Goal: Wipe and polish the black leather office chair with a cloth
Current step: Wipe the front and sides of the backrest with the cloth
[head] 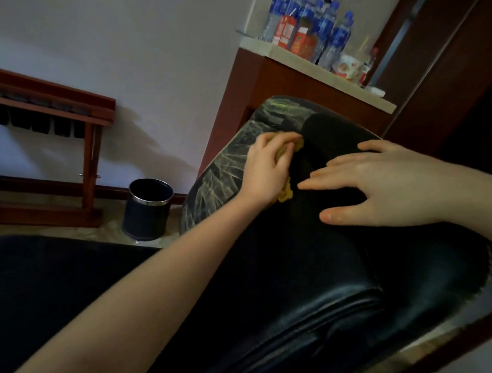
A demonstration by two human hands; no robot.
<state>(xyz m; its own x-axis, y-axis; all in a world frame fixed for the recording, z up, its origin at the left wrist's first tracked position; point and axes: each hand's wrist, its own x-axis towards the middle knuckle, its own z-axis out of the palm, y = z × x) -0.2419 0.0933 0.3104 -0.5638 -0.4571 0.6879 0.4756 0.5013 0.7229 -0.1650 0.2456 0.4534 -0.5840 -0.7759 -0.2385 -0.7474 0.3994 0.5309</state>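
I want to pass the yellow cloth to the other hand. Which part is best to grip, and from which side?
Probably grip the loose corner of the yellow cloth that sticks out below the left hand, coming from the right. The rest is bunched under its curled fingers, and the right hand rests flat on the chair just beside that corner.

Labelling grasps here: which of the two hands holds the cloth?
The left hand grips the yellow cloth against the black chair; the right hand only rests flat on it, fingers spread.
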